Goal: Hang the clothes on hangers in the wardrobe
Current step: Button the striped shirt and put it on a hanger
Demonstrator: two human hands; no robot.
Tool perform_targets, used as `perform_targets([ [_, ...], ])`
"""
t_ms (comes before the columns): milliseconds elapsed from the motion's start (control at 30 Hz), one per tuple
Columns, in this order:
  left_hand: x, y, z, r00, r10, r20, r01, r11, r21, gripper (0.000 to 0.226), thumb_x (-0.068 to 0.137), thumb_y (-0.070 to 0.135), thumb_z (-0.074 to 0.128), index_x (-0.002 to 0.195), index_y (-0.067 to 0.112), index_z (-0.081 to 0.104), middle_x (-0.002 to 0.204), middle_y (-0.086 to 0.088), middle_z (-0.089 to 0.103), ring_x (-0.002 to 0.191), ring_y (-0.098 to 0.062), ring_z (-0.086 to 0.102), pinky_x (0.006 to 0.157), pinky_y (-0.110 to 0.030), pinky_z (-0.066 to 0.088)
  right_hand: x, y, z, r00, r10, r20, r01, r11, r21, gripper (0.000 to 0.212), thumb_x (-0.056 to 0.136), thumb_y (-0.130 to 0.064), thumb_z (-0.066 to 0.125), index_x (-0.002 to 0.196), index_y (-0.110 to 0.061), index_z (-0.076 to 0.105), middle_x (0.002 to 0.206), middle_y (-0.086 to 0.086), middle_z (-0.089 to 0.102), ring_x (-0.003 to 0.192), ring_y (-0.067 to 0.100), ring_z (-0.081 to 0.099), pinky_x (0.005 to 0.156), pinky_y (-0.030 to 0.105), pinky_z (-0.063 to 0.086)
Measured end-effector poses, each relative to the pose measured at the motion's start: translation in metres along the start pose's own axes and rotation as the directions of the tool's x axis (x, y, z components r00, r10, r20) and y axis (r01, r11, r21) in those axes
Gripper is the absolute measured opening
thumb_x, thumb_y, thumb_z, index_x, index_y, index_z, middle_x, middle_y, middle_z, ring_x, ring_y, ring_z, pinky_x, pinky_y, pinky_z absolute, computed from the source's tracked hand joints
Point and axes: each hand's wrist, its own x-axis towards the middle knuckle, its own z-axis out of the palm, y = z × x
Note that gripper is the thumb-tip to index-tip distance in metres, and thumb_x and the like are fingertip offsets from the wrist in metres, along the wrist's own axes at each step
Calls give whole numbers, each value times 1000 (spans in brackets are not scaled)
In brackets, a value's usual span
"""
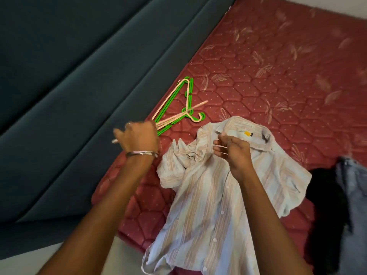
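A pale striped button shirt (206, 197) lies spread on the red quilted mattress (278, 66), collar away from me. Beside its collar, to the left, a small pile of green and peach plastic hangers (178, 104) rests near the mattress edge. My left hand (139, 137), with a metal bangle on the wrist, is curled round the lower bar of a peach hanger that sticks out past my fingers. My right hand (234, 153) hovers over the shirt's collar area with fingers loosely bent; whether it pinches the fabric is unclear.
A dark teal padded headboard or sofa (69, 76) runs along the left of the mattress. A black garment (325, 207) and pale blue jeans (353, 205) lie at the right edge. Light floor (29, 261) shows at bottom left.
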Motion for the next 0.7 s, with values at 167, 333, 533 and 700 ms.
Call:
perform_targets([
  [167,-88,64,13,953,-146,266,236,908,-347,21,92,32,54,107,31,69,100,-9,69,103,-30,59,95,-44,40,-29,-37,-1,985,130,112,-133,991,16,33,83,-38,71,92,-7,65,91,16,64,81,30,68,77,42,59],
  [333,-152,111,14,917,-124,378,352,695,-627,20,89,34,57,103,37,71,92,-4,71,99,-28,59,94,-45,38,-38,-43,-41,982,99,-160,-95,995,32,14,88,-18,69,76,-11,65,79,11,62,68,24,61,61,40,60],
  [533,-197,141,23,914,172,368,199,601,-774,34,88,13,59,117,29,67,92,-4,72,91,-22,62,85,-29,48,-50,-38,-91,937,46,-346,15,985,171,11,88,-4,56,80,0,63,85,16,66,68,31,69,52,38,57],
  [700,-191,148,42,831,433,350,100,503,-858,20,84,17,70,102,11,74,89,-9,74,81,-20,67,84,-30,53,-40,-39,-132,925,82,-372,38,952,305,11,88,2,52,85,4,62,80,18,68,66,27,69,60,41,59],
])
